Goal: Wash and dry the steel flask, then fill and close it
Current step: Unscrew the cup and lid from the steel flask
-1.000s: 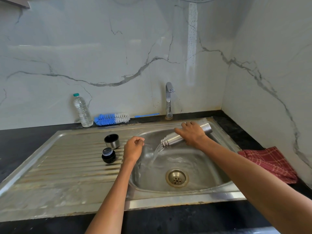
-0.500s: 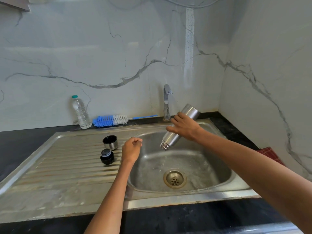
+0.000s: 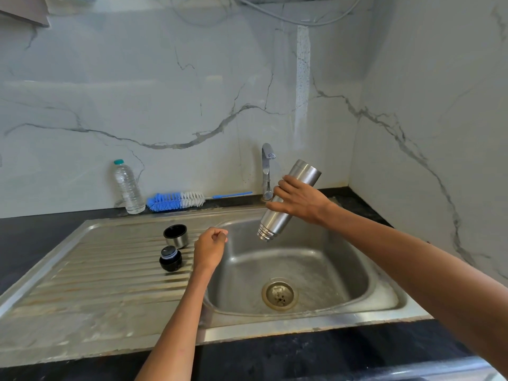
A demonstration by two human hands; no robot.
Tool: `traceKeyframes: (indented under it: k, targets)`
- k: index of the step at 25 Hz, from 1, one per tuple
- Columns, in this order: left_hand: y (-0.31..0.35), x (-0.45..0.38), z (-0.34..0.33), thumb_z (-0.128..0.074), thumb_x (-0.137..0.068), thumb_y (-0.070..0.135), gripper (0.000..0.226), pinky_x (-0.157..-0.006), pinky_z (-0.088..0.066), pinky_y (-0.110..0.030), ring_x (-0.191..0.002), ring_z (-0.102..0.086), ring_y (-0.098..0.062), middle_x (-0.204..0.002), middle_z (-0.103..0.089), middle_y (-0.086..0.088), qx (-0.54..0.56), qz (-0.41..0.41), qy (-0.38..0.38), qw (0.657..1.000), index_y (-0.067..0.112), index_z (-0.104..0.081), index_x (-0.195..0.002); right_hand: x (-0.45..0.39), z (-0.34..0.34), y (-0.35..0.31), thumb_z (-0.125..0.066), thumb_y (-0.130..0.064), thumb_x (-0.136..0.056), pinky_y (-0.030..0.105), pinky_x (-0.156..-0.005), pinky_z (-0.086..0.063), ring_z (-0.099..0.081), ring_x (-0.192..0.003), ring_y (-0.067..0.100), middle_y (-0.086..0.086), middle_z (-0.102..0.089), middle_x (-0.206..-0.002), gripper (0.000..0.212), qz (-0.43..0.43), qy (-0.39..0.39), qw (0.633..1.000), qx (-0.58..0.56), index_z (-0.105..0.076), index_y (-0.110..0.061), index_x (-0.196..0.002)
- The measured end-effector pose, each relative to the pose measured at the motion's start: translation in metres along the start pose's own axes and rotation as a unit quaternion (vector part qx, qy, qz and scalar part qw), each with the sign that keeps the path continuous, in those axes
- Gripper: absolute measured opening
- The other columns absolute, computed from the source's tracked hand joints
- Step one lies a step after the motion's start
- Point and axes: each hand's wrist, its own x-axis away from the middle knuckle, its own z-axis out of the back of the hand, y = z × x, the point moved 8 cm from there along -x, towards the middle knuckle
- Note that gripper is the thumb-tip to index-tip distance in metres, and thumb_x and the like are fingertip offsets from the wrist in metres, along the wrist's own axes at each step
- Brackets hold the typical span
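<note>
- Right hand [image 3: 301,202] holds the cylindrical brushed-steel flask [image 3: 286,207] about its middle, grip closed round the body; flask tilted, open threaded mouth pointing down over the stainless steel sink basin [image 3: 343,270]; base uppermost, near the chrome tap [image 3: 266,171]; mid-body hidden by the fingers.
- Left hand [image 3: 210,250] curled into a loose fist above the basin's left edge, grip holding nothing visible; fingertips hidden.
- On the ribbed steel drainboard [image 3: 96,276]: steel cup-lid with black lining [image 3: 176,235], mouth up; black stopper [image 3: 170,259] just in front of it.
- On the dark surface [image 3: 27,229] at the wall: clear plastic bottle with teal cap [image 3: 128,188]; blue-and-white bottle brush [image 3: 178,200].
- Contents of flask: cannot tell.
</note>
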Motion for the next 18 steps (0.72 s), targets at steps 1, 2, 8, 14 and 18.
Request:
traceKeyframes:
  k: [1,2,8,14,18]
  targets:
    - [0.0,0.001,0.0,-0.056,-0.1,0.015,0.026,-0.093,-0.056,-0.043,-0.092,-0.069,-0.024,-0.091,-0.073,0.006,-0.001,-0.002,0.0,1.0,0.032,-0.066,-0.083,0.001,0.001,0.001,-0.081,-0.013,-0.075,0.052,-0.117,-0.029,-0.052,-0.12,0.037,0.017,-0.051,-0.131,0.087,0.001,0.001,1.0,0.004,-0.033,-0.028,-0.147]
    - [0.001,0.002,0.0,-0.056,-0.1,0.016,0.025,-0.093,-0.056,-0.043,-0.091,-0.069,-0.023,-0.091,-0.073,0.006,0.0,-0.004,-0.001,1.0,0.032,-0.066,-0.083,0.002,0.001,0.003,-0.083,-0.014,-0.074,0.052,-0.117,-0.028,-0.051,-0.121,0.037,0.017,-0.051,-0.131,0.09,0.001,0.002,1.0,0.008,-0.032,-0.028,-0.148]
    - [0.002,0.005,-0.001,-0.056,-0.1,0.017,0.023,-0.09,-0.056,-0.043,-0.085,-0.069,-0.023,-0.084,-0.073,0.006,0.003,-0.004,-0.005,1.0,0.031,-0.067,-0.085,0.007,-0.002,0.006,-0.084,-0.013,-0.074,0.053,-0.117,-0.028,-0.05,-0.123,0.038,0.018,-0.05,-0.133,0.093,-0.009,-0.008,1.0,-0.009,-0.031,-0.028,-0.149]
    - [0.005,0.007,-0.003,-0.057,-0.1,0.016,0.019,-0.09,-0.055,-0.04,-0.081,-0.068,-0.02,-0.082,-0.074,0.005,0.003,-0.015,-0.007,1.0,0.028,-0.069,-0.091,0.005,-0.005,0.005,-0.081,-0.013,-0.077,0.054,-0.119,-0.027,-0.049,-0.123,0.038,0.018,-0.05,-0.133,0.09,-0.02,-0.014,0.999,-0.031,-0.03,-0.027,-0.149]
    - [0.005,0.006,-0.003,-0.056,-0.1,0.017,0.018,-0.089,-0.055,-0.04,-0.081,-0.069,-0.02,-0.083,-0.074,0.006,-0.003,-0.019,-0.008,1.0,0.028,-0.068,-0.091,0.004,-0.009,-0.007,-0.083,-0.02,-0.074,0.051,-0.116,-0.031,-0.054,-0.119,0.035,0.015,-0.054,-0.135,0.085,0.001,-0.001,0.999,-0.035,-0.039,-0.033,-0.145]
